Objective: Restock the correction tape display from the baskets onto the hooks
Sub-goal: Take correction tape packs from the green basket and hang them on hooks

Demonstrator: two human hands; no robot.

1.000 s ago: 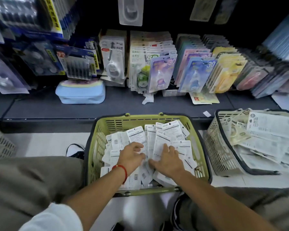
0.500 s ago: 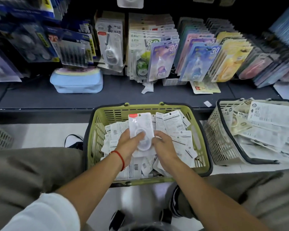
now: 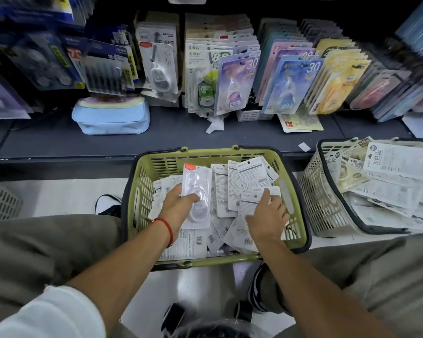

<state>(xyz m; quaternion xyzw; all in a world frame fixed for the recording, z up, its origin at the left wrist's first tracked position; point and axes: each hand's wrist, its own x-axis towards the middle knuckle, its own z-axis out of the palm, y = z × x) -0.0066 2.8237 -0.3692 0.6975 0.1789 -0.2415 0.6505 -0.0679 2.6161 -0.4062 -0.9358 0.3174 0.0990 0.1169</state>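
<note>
So I'm crouched over the green basket [image 3: 296,211] sitting on the floor right between my knees, and it's stuffed with white correction tape packs [image 3: 232,189], mostly face down so you just see the printed backs. My left hand [image 3: 178,208] has one pack [image 3: 197,191] gripped, thumb across the clear blister front, fingers tucked behind it. That pack stands tilted up above the pile, its red-tabbed top pointing to 12 o'clock. There's a red string bracelet [image 3: 167,228] on that wrist.

My right hand [image 3: 266,215] is down on the heap at about 3 o'clock from the held pack, fingertips on the top edge of one of the face-down cards [image 3: 252,203]. Whether I'm actually pinching it or just touching it, I honestly can't tell from here.

Off at 3 o'clock from the green basket is a beige basket [image 3: 327,198] full of more packs. At 12 o'clock is the dark shelf [image 3: 171,132] with the hanging rows of tape packs [image 3: 235,84], and a light blue pouch [image 3: 110,118] lying on it at around 11 o'clock.
</note>
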